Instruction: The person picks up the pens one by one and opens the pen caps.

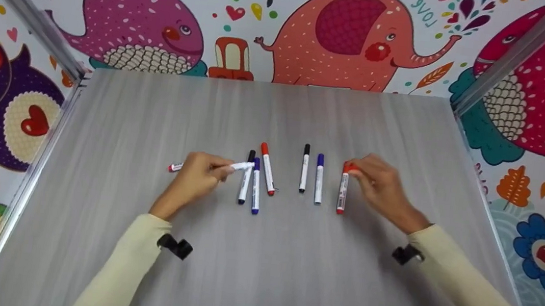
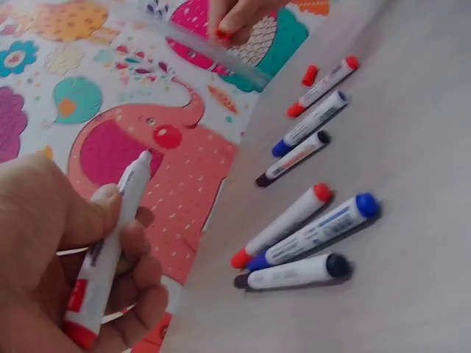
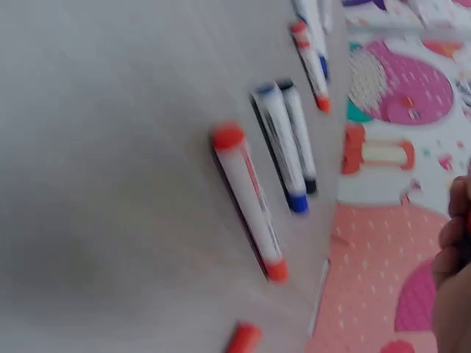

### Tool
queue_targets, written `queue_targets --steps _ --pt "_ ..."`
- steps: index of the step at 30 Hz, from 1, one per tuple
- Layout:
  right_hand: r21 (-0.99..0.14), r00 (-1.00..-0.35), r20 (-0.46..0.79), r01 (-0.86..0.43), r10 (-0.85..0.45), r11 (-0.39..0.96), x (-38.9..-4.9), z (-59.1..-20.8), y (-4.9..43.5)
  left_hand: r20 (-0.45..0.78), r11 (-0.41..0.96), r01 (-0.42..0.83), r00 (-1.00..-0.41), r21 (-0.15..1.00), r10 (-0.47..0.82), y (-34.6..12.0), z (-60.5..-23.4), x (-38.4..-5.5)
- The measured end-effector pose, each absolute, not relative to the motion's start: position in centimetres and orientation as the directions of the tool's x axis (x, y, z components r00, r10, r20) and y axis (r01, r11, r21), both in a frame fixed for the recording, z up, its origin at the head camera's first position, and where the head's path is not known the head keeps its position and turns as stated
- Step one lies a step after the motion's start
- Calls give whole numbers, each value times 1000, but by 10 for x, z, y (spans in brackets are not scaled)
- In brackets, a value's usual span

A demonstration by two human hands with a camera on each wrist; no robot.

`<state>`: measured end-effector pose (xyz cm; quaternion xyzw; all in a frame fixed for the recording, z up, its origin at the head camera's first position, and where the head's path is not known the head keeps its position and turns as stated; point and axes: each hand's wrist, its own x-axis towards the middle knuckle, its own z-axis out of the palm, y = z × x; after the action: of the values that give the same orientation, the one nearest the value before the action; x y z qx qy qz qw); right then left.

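Note:
My left hand (image 1: 201, 173) grips a white marker (image 2: 110, 250) with a red end, uncapped, its pale tip pointing away from the fingers. My right hand (image 1: 377, 183) is raised beside a capped red marker (image 1: 343, 189) and pinches a small red cap (image 2: 223, 34). Another red cap (image 2: 310, 74) lies on the table beside that marker. Left of it lie a blue marker (image 1: 319, 179) and a black marker (image 1: 304, 169). Close to my left hand lie a second black marker (image 1: 245, 181), a second blue marker (image 1: 256, 187) and another red marker (image 1: 268, 170).
The grey wood-grain table (image 1: 290, 268) carries all the markers near its middle. A wall with cartoon animals (image 1: 347, 38) stands behind it, and metal posts (image 1: 514, 57) rise at the back corners. Dark wrist cameras (image 1: 175, 246) sit on both sleeves.

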<state>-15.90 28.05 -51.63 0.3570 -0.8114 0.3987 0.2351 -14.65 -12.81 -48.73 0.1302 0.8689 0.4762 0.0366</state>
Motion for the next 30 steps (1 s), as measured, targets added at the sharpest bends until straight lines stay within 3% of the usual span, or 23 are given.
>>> queue_targets --steps 2,13,30 --pt "-504 -682 635 -722 -362 474 -161 -510 293 42 515 184 -961 837 274 -135 -483 -151" --pt "-596 -798 526 -592 -293 543 -155 -512 307 80 540 214 -962 814 260 -144 -487 -154" --pt "-659 -865 446 -491 -230 570 -146 -538 318 98 549 179 -980 817 173 -163 -514 -142"
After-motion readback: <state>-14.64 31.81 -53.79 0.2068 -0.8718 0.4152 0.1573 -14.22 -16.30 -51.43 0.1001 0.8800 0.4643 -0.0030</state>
